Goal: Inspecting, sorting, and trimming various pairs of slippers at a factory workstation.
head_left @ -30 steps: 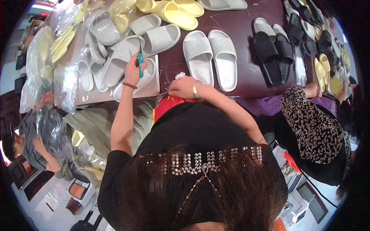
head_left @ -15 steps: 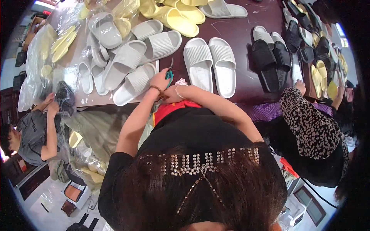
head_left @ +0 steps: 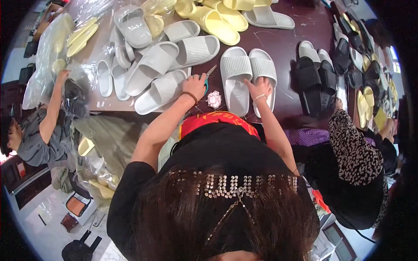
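My left hand (head_left: 194,87) is closed around the teal handles of the scissors (head_left: 208,77), whose blades point away to the upper right. It lies beside the nearest slipper of a light grey group (head_left: 167,89). A pair of pale grey-white ribbed slippers lies in front of me, a left one (head_left: 236,98) and a right one (head_left: 257,65). My right hand (head_left: 259,90) reaches onto this pair with thumb and fingers apart. Its fingers lie in the right slipper below the strap, and its thumb is at the left slipper's inner edge. Between my hands rests a pink-white rosette (head_left: 214,99).
Yellow slippers (head_left: 215,24) and more grey ones lie at the back of the dark red table (head_left: 287,39). Black slippers (head_left: 308,85) are on the right. Clear plastic bags (head_left: 48,65) lie at far left. A person sits at the left, another at the right in a patterned sleeve (head_left: 348,139).
My hands were close together near the table edge and have moved apart. The right one now reaches onto the pale slippers, and the rosette shows fully. The view has shifted a little.
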Available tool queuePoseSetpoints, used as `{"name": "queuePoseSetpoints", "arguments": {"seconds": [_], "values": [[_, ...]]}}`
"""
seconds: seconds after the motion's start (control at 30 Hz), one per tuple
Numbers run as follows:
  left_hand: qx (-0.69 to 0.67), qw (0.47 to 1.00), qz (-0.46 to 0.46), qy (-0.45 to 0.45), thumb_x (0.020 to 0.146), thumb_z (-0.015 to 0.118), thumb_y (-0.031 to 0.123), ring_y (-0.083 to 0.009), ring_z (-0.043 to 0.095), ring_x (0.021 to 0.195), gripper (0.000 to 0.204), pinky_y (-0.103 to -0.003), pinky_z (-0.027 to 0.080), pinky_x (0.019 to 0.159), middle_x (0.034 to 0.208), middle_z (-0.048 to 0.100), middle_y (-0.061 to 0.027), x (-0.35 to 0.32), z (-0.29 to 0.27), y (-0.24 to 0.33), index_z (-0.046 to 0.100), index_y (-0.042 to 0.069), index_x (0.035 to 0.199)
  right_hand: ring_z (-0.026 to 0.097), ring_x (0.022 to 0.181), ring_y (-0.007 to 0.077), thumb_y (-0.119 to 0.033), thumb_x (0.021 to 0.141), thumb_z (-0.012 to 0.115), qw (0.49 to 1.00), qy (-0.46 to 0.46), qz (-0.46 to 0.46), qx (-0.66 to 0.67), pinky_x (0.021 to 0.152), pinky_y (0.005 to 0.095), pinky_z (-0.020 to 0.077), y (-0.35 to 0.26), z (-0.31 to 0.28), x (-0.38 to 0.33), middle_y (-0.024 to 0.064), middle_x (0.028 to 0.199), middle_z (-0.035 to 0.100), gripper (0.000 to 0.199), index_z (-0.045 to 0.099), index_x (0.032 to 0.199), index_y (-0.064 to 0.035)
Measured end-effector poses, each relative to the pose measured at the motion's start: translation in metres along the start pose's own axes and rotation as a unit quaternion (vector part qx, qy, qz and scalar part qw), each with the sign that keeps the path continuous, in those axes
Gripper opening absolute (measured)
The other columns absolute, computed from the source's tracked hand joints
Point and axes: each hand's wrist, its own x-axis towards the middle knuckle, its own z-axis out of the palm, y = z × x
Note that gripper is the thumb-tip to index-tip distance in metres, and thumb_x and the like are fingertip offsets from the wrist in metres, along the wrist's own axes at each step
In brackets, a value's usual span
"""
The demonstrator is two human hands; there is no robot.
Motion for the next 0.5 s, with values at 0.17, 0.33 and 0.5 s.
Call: {"name": "queuePoseSetpoints", "arguments": {"seconds": [0.17,0.33,0.5], "values": [[0.024,0.997,-0.003,-0.067,0.072,0.053,0.020,-0.0302,0.056,0.075,0.037,-0.042,0.046,0.060,0.077,0.056,-0.0133,0.008,-0.005,-0.001,0.046,0.013,0.108,0.046,0.100,0.0338,-0.037,0.072,0.054,0.996,-0.053,0.040,-0.060,0.092,0.0454,0.0246,0.010,0.046,0.024,0.0190,0.098,0.055,0.042,0.058,0.087,0.0016],[0.012,0.998,0.025,-0.057,0.072,0.048,0.011,-0.0291,0.057,0.075,0.029,-0.041,0.046,0.060,0.077,0.058,-0.0128,0.011,-0.022,-0.006,0.051,0.013,0.101,0.044,0.105,0.0285,-0.026,0.076,0.051,0.960,-0.122,0.061,0.245,0.090,0.0429,0.0310,0.031,0.044,0.045,0.0167,0.114,0.047,0.035,0.055,0.101,-0.0015],[-0.129,0.991,0.024,-0.003,0.070,0.049,0.008,-0.0297,0.057,0.073,0.031,-0.040,0.045,0.060,0.080,0.059,-0.0125,0.025,-0.038,-0.002,0.051,0.012,0.101,0.052,0.095,0.0209,-0.025,0.082,0.047,0.676,-0.066,0.167,0.715,0.078,0.0341,0.0439,0.006,-0.038,0.081,0.0096,0.106,0.052,0.035,0.051,0.109,-0.0033]]}}
